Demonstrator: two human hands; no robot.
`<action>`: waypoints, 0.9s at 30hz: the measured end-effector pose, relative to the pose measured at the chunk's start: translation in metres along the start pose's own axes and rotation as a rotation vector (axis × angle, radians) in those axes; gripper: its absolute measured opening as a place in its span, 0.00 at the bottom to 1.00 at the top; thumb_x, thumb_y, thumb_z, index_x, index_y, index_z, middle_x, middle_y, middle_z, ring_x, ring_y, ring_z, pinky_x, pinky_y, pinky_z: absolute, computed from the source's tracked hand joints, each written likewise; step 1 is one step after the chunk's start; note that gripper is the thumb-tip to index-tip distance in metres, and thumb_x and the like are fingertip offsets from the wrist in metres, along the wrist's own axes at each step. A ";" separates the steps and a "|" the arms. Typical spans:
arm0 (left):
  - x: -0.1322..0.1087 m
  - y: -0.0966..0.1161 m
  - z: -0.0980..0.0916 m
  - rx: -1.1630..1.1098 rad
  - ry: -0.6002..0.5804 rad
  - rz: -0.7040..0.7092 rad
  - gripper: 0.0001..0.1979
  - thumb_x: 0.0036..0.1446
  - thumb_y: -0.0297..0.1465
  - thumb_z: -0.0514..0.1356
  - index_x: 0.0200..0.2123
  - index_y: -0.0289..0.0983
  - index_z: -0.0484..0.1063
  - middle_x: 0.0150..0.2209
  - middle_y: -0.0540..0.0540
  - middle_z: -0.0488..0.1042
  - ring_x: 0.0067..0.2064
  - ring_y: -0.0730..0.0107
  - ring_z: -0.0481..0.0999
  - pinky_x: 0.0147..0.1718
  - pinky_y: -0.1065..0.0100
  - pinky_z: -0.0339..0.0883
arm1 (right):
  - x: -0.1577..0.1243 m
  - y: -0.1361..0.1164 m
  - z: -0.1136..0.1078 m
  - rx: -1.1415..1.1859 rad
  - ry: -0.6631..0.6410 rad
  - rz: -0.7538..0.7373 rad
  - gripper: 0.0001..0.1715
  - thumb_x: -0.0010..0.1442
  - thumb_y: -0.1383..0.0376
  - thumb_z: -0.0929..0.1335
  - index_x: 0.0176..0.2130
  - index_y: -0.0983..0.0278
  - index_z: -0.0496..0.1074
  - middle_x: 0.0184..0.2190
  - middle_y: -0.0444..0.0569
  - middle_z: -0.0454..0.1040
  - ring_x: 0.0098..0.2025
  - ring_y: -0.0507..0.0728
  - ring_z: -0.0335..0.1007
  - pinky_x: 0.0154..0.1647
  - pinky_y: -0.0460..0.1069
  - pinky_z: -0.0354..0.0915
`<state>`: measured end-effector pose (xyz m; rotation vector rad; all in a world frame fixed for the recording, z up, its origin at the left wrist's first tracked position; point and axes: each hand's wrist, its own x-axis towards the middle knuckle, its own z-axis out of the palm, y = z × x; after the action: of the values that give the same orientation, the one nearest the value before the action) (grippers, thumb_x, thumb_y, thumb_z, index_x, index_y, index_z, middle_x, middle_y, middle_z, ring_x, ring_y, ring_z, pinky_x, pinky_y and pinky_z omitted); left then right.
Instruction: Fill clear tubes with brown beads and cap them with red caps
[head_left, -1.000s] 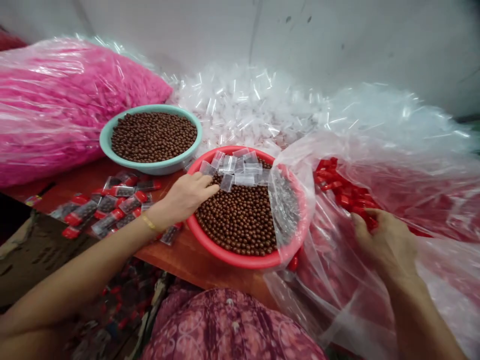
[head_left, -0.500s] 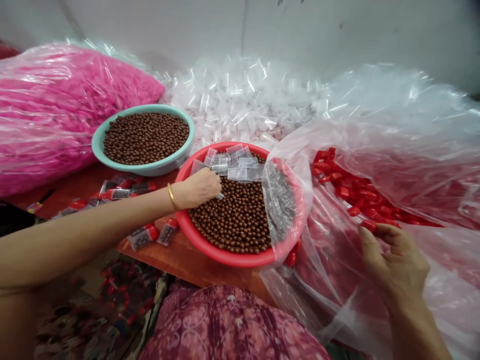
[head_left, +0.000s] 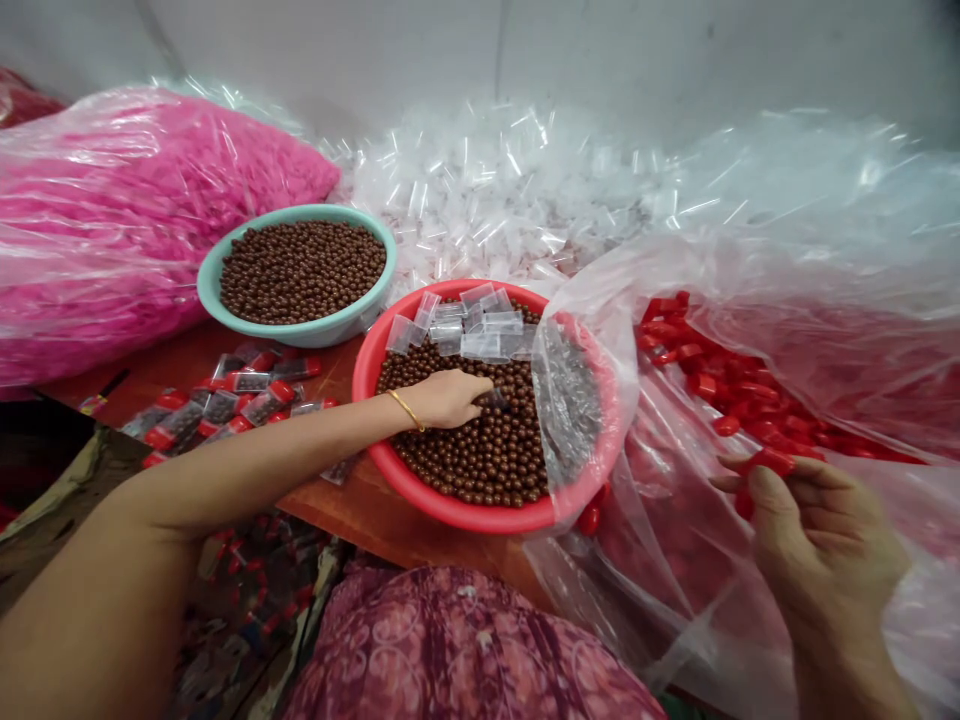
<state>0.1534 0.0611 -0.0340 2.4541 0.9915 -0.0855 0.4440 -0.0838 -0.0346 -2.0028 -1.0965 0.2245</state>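
My left hand [head_left: 448, 398], with a gold bracelet on the wrist, is over the red basin [head_left: 457, 516] of round brown balls [head_left: 480, 455]. Its fingers close round a small clear plastic container [head_left: 495, 399], mostly hidden, whose end dips among the balls. Several empty clear containers [head_left: 491, 346] lie on the balls at the basin's far side. At the right, my right hand [head_left: 832, 525] pinches a red cap [head_left: 771, 462] between thumb and fingers; another red piece shows just below it. Beside this hand is an opened clear bag of red caps [head_left: 739, 385].
A pale green basin [head_left: 300, 335] of brown balls stands at the left, before a bag of pink pieces [head_left: 150, 210]. Filled containers with red caps [head_left: 255, 382] lie on the orange tabletop [head_left: 420, 550]. Clear containers [head_left: 495, 190] are heaped along the wall. Plastic sheeting covers the red basin's right side.
My left hand has moved right, from the basin's left rim to the middle of the balls, dipping the container there. My right hand has drawn slightly back and right with the red cap.
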 end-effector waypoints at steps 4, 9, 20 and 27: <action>-0.014 -0.005 -0.006 -0.623 0.045 0.024 0.13 0.55 0.27 0.57 0.45 0.33 0.68 0.40 0.45 0.76 0.40 0.68 0.75 0.41 0.66 0.66 | 0.002 -0.019 0.003 0.302 -0.069 0.033 0.21 0.46 0.49 0.70 0.32 0.59 0.64 0.26 0.51 0.75 0.22 0.58 0.71 0.26 0.54 0.65; -0.035 -0.002 -0.005 -1.051 0.110 0.072 0.13 0.53 0.26 0.60 0.43 0.34 0.67 0.44 0.43 0.75 0.44 0.69 0.74 0.47 0.63 0.65 | 0.006 -0.050 0.018 0.420 -0.260 -0.026 0.20 0.49 0.49 0.70 0.35 0.60 0.66 0.27 0.48 0.75 0.20 0.53 0.67 0.23 0.50 0.64; -0.071 0.010 0.013 -1.107 0.305 0.033 0.15 0.54 0.28 0.59 0.45 0.34 0.66 0.42 0.46 0.73 0.43 0.71 0.72 0.48 0.64 0.65 | -0.010 -0.128 0.078 0.537 -0.866 -0.367 0.14 0.57 0.57 0.66 0.41 0.62 0.69 0.29 0.44 0.73 0.24 0.48 0.65 0.23 0.44 0.63; -0.071 0.007 0.017 -0.987 0.335 -0.001 0.11 0.54 0.28 0.58 0.42 0.34 0.67 0.39 0.47 0.71 0.42 0.69 0.70 0.47 0.63 0.65 | -0.017 -0.141 0.106 0.532 -0.884 -0.522 0.08 0.53 0.61 0.69 0.35 0.62 0.71 0.28 0.44 0.74 0.31 0.52 0.70 0.34 0.47 0.69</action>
<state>0.1083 0.0039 -0.0298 1.5653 0.8632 0.6736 0.2934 0.0037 -0.0035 -1.0662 -1.8103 1.0582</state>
